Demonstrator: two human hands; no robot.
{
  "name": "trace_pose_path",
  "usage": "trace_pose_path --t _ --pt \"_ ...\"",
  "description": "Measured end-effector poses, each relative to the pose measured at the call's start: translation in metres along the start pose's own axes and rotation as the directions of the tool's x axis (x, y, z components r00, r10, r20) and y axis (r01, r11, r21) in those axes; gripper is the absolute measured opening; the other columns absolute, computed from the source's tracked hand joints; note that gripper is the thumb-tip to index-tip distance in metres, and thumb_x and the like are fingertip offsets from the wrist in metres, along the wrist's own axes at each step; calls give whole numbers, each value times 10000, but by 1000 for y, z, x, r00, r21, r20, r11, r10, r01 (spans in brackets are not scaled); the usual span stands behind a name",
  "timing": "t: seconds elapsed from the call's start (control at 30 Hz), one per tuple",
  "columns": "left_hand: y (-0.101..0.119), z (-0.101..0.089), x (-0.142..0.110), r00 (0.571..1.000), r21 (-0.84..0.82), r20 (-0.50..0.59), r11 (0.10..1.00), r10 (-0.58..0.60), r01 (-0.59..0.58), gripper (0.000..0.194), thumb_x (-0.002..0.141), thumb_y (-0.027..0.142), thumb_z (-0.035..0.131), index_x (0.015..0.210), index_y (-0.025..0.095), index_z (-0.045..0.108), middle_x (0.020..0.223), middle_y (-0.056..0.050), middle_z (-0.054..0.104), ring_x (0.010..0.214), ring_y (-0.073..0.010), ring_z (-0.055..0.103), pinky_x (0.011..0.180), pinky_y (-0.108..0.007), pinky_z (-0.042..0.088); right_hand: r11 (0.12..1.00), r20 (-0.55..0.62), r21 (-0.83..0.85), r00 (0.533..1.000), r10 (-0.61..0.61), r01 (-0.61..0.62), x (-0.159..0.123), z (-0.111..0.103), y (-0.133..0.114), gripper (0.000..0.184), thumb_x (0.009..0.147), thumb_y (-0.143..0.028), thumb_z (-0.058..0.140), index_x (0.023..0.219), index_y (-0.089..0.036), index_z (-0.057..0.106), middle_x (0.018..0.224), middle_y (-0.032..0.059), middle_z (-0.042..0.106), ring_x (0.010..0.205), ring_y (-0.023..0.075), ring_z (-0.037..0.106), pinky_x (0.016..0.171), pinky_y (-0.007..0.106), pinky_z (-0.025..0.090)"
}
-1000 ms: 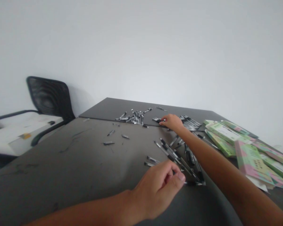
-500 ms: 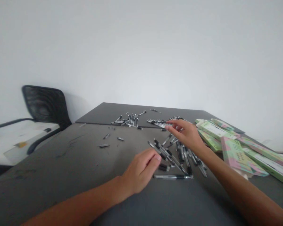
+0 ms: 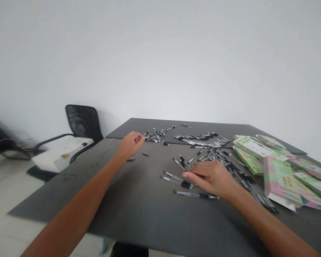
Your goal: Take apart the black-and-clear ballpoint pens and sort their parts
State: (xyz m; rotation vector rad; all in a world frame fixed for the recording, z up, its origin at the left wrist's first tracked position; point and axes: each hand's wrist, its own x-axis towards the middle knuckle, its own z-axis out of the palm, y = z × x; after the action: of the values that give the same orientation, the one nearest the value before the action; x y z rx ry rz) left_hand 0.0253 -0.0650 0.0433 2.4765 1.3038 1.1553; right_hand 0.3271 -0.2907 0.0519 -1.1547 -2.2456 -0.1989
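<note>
Pens (image 3: 196,194) with clear barrels and black caps lie over the matte charcoal worktop (image 3: 139,210), their thin cylinders glinting: a loose heap (image 3: 216,155) right of centre, a neat row (image 3: 203,140) along the far panel, and a jumbled cluster (image 3: 156,135) near the far edge. The left hand (image 3: 130,145) is curled, its fingertips bunched just beside that cluster; whether it pinches anything I cannot tell. The right hand (image 3: 210,177) lies open, fingers long and flat, just beside two pens (image 3: 173,177) toward the front. Since the earlier frame, the left hand has moved from the heap's side out to the cluster, and the right has dropped from the row. Glossy green-and-pink cardboard boxes (image 3: 279,180) are piled at the right edge
</note>
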Motion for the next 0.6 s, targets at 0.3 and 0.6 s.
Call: trace_pose_path --t 0.3,0.6 --pt "-70 -48 8 854 101 514 995 -72 24 302 742 489 793 890 239 874 829 -28 812 778 -209 710 696 -249 470 996 -32 -31 996 82 -83 -6 0 21 497 1086 -511 569 680 -254 694 599 15 686 525 161 602 556 334 378" --pt "-66 -22 9 885 170 460 985 -74 -7 337 1027 457 699 1158 160 786 1018 -64 802 930 -222 746 877 -371 584 991 -54 -81 993 104 -108 -5 6 27 542 1086 -518 560 624 -242 624 571 5 646 493 156 593 533 332 362"
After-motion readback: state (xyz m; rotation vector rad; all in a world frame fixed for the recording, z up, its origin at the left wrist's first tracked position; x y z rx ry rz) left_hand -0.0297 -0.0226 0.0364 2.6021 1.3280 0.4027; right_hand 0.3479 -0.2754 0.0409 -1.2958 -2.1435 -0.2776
